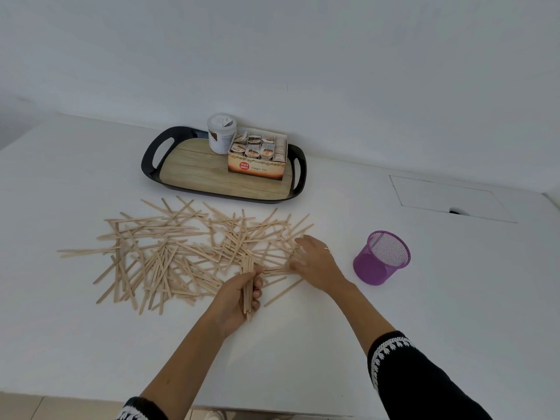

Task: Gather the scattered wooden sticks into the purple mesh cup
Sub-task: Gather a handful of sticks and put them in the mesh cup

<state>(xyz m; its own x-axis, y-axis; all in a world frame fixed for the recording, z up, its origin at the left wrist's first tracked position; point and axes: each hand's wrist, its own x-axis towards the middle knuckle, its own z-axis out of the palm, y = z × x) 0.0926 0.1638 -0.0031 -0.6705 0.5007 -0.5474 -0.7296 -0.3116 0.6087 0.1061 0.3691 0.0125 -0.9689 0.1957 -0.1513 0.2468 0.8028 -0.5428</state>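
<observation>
Several pale wooden sticks lie scattered in a wide heap across the middle of the white table. My left hand grips a bundle of sticks at the heap's near right side, the bundle pointing away from me. My right hand rests on the right end of the heap, its fingers curled and pinching loose sticks there. The purple mesh cup stands upright to the right of my right hand, apart from the sticks; I see nothing inside it.
A black tray with a wooden floor sits behind the heap, carrying a white jar and an open box of ginger tea. A recessed white panel lies in the table at the far right. The wall runs behind.
</observation>
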